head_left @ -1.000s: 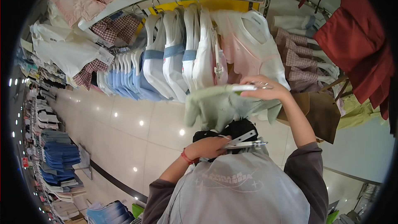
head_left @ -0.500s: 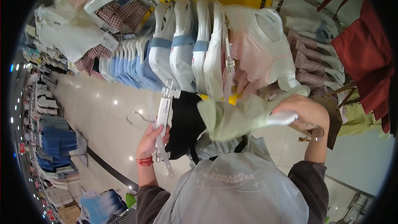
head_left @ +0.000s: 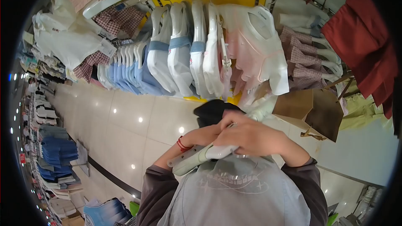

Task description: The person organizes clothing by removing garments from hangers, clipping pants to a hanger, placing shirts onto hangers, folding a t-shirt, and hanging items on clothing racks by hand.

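In front of my chest, my two hands are together. My right hand [head_left: 253,139] is closed on a white hanger [head_left: 222,152] whose near arm carries pale green cloth [head_left: 191,163]. Partly covered by it, my left hand [head_left: 203,137], with a red cord at the wrist, is closed on the hangers; its fingertips are hidden. A black garment [head_left: 215,111] hangs beyond both hands. A second hanger end [head_left: 178,159] shows below my left wrist.
Ahead, a rail holds white tops with blue trim [head_left: 181,42] and a pink-and-white top [head_left: 255,46]. A brown paper bag [head_left: 293,108] is at the right, below red cloth [head_left: 360,37]. Folded jeans [head_left: 57,150] are stacked at the left.
My hands, apart before, have come together at my chest. The right hand brought the pale green garment leftward and down, and the black garment now sits beyond the hands.
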`<state>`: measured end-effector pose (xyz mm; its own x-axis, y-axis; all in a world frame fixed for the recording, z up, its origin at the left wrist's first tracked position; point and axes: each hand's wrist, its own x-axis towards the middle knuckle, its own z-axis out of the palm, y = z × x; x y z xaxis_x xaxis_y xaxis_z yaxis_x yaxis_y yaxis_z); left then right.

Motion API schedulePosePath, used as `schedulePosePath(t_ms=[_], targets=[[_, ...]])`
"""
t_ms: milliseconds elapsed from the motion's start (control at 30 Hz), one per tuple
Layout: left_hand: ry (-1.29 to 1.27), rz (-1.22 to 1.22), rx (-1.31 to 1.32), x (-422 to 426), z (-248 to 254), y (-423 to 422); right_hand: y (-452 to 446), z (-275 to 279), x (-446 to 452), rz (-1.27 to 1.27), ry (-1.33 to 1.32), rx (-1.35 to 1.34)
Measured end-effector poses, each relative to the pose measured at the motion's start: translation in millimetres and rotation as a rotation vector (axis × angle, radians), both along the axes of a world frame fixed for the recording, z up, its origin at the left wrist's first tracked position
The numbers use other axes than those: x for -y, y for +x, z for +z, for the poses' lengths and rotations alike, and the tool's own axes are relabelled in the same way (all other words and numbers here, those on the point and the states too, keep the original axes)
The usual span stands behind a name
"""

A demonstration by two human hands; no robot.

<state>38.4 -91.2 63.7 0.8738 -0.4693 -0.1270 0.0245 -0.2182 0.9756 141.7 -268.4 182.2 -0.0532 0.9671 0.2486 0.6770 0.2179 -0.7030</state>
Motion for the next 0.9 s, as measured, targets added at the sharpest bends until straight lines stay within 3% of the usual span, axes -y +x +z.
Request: schedulePosePath(t_ms=[33, 67, 167, 300, 467, 600, 833, 900], targets=[[-0.060, -0.057, 0.002, 6, 26, 1, 4, 4, 1, -0.034, 0.077, 0.041], [-0.070, -0.092, -0.015, 9, 32, 3, 7, 10, 9, -0.092, -0.023, 0.091], [0.000, -0.143, -0.111, 17, 34, 3, 12, -5, 22, -0.056, -0.017, -0.042], [-0.282, -0.044, -0.447, 24, 32, -4, 11, -10, 39, -0.072, -0.169, -0.168], [-0.562, 0.063, -0.578, -6, 29, -21, 20, -11, 51, -0.103, -0.099, -0.243], [-0.627, -0.088, -0.187, -22, 27, -36, 31, -12, 54, -0.070, -0.070, -0.219], [-0.361, -0.058, -0.046, -46, 30, -71, 39, -4, 46, -0.024, -0.036, -0.205], [-0.311, -0.049, -0.156, -48, 35, -75, 42, -4, 42, -0.004, -0.043, -0.203]])
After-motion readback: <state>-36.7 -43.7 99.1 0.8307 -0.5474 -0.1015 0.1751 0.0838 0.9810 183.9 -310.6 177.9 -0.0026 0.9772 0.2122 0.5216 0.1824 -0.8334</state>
